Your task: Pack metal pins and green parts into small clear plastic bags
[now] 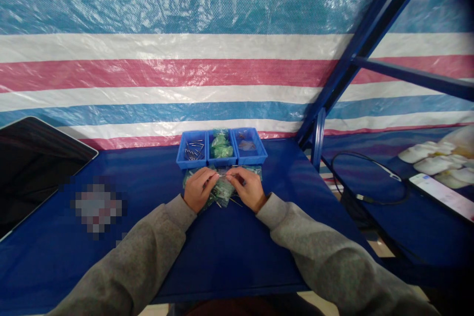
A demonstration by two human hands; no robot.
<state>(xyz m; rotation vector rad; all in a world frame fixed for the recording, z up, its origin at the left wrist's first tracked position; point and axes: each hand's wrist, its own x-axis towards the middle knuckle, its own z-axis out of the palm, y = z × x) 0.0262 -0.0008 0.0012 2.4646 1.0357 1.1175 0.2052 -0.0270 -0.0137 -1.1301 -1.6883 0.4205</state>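
My left hand (200, 188) and my right hand (247, 188) meet above the table, fingertips almost together. Both pinch a thin, shiny metal rod (222, 175) that spans the small gap between them; its exact kind is too small to make out. Below the hands lies a pile of greenish clear plastic bags (224, 190), with several slim rods (235, 201) among them, partly covered by my fingers. Just beyond stand three blue bins: the left bin (191, 163) holds slim metal rods, the middle bin (222, 161) green plastic packets, the right bin (252, 160) small clear pieces.
A dark-screened tablet-like panel (37, 168) leans in at the left of the blue table (229, 261). A blurred-out patch (97, 207) lies near it. At right are a blue metal frame (348, 74), a black cable (370, 201), a phone (442, 195) and white shoe-like items (425, 153).
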